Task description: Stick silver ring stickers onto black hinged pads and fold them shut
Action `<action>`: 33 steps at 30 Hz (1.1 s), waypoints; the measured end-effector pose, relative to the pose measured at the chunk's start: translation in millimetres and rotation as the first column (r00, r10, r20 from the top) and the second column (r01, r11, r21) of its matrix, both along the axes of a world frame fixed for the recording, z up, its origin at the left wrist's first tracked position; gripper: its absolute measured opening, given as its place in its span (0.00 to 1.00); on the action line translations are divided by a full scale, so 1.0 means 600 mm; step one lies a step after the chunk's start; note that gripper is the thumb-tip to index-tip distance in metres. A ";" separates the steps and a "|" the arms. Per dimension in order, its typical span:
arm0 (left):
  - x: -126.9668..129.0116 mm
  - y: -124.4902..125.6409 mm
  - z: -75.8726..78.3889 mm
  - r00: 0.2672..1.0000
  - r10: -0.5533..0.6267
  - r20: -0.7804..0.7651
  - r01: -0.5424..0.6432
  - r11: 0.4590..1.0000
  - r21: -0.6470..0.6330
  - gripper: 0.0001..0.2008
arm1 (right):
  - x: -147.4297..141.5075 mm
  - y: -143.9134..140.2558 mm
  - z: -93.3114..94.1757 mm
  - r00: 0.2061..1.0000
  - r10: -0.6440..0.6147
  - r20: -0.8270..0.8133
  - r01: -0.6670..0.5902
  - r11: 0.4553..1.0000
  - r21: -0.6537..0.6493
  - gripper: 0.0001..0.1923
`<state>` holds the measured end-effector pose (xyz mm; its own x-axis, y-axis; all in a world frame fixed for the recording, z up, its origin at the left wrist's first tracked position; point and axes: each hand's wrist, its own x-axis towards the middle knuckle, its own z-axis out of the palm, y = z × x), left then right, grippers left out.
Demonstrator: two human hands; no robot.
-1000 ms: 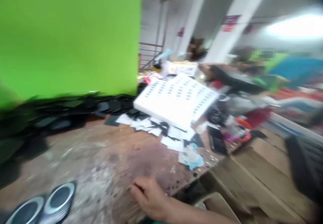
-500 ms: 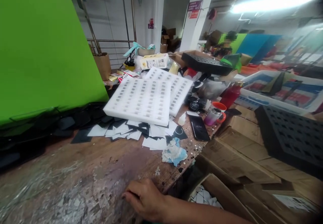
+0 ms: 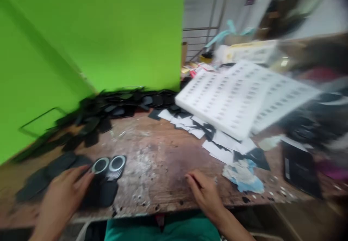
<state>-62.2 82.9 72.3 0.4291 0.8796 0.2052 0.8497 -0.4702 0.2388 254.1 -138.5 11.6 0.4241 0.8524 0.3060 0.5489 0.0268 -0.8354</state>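
Observation:
At the left of the table, my left hand [image 3: 65, 190] is closed, its thumb and fingers pinching the edge of a black flat piece with a silver ring [image 3: 100, 165]. A second ringed piece [image 3: 116, 163] lies right beside it. Plain black flat pieces [image 3: 108, 193] are just below, and a darker spread of them [image 3: 45, 175] lies behind the hand. My right hand [image 3: 205, 192] rests curled on the bare wood near the front edge. Its fingers are tucked under, so I cannot see whether anything is in them.
A green panel [image 3: 130, 34] stands behind a long heap of black pieces [image 3: 122, 103]. White foam trays [image 3: 225, 101] lie on scattered white and black cards [image 3: 217, 152]. A crumpled blue-white cloth [image 3: 243, 175] and a phone [image 3: 300, 170] are at the right.
My view has swung to the left, bringing my left hand and the ringed pieces into sight. My right hand stays curled on the table by the front edge.

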 end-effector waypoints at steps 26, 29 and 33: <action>0.026 -0.152 -0.107 0.986 -0.053 -0.160 0.093 0.963 0.254 0.20 | -0.049 0.102 0.011 0.926 0.266 0.267 -0.254 0.964 -0.079 0.09; 0.023 -0.144 -0.104 0.990 -0.071 -0.123 0.101 0.962 0.252 0.22 | -0.030 0.124 0.012 0.893 0.276 0.355 -0.275 0.960 -0.055 0.09; -0.002 -0.116 -0.106 0.997 -0.018 -0.068 0.036 0.962 0.272 0.27 | 0.031 0.201 0.021 0.743 0.291 0.603 -0.199 0.956 -0.217 0.11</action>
<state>-63.3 13.5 8.9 0.4723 0.7821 0.4064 0.8451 -0.5329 0.0434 273.0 -17.8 24.3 -0.0501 0.9507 0.3060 0.9366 0.1511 -0.3161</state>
